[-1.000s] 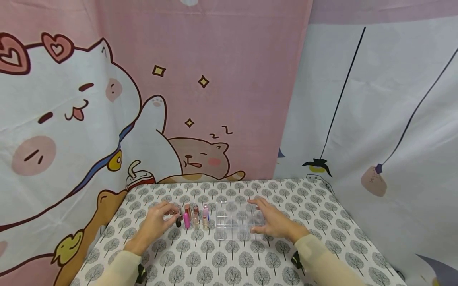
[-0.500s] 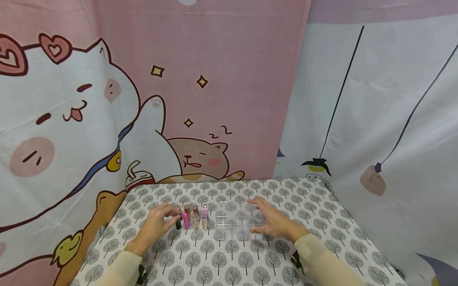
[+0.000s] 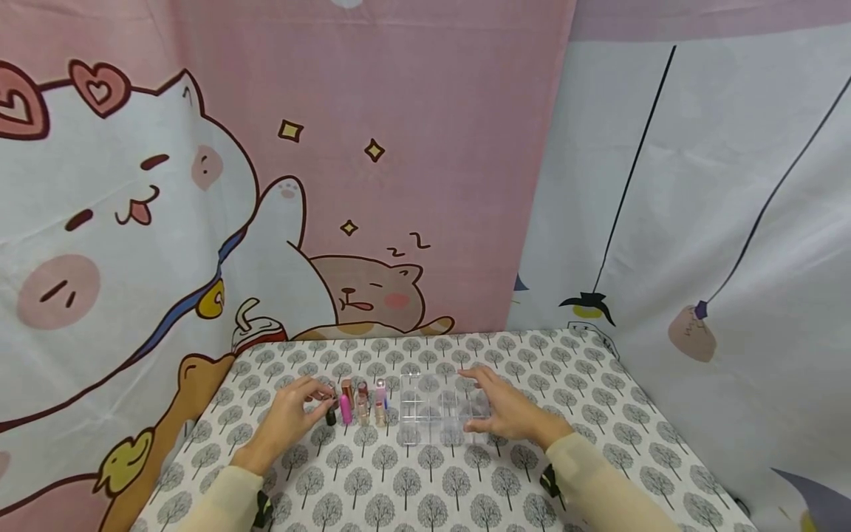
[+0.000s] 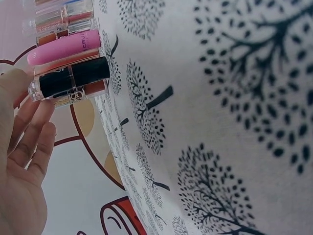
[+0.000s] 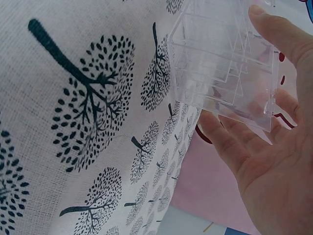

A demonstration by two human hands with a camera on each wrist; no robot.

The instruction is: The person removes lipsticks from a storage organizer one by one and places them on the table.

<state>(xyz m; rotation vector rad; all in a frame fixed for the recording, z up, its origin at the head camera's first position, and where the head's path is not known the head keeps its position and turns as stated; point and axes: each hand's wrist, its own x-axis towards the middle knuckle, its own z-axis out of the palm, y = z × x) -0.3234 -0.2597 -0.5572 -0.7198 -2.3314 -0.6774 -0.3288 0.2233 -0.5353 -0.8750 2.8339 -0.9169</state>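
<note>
Toward the left of the table, my left hand [image 3: 290,410] has thumb and fingertips at the top of a black lipstick tube [image 4: 73,77] with a clear end. The tube stands upright on the cloth at the near left corner of a cluster. Right beside it is a bright pink tube [image 3: 346,410]. My right hand [image 3: 507,414] holds the right end of a clear plastic divided organizer box [image 5: 215,49], thumb along the near side and fingers behind the far side. The compartments of the box show only the cloth through them. The left index fingertip is partly hidden in the left wrist view.
Several more cosmetic tubes stand in the cluster, among them a copper-brown one [image 3: 347,390], a clear one [image 3: 363,411] and a lilac one [image 3: 381,389]. A tree-print cloth [image 3: 412,484] covers the table. A cartoon curtain [image 3: 425,185] hangs behind.
Both hands, the tubes and the box stay in place. Only the head view shifts very slightly.
</note>
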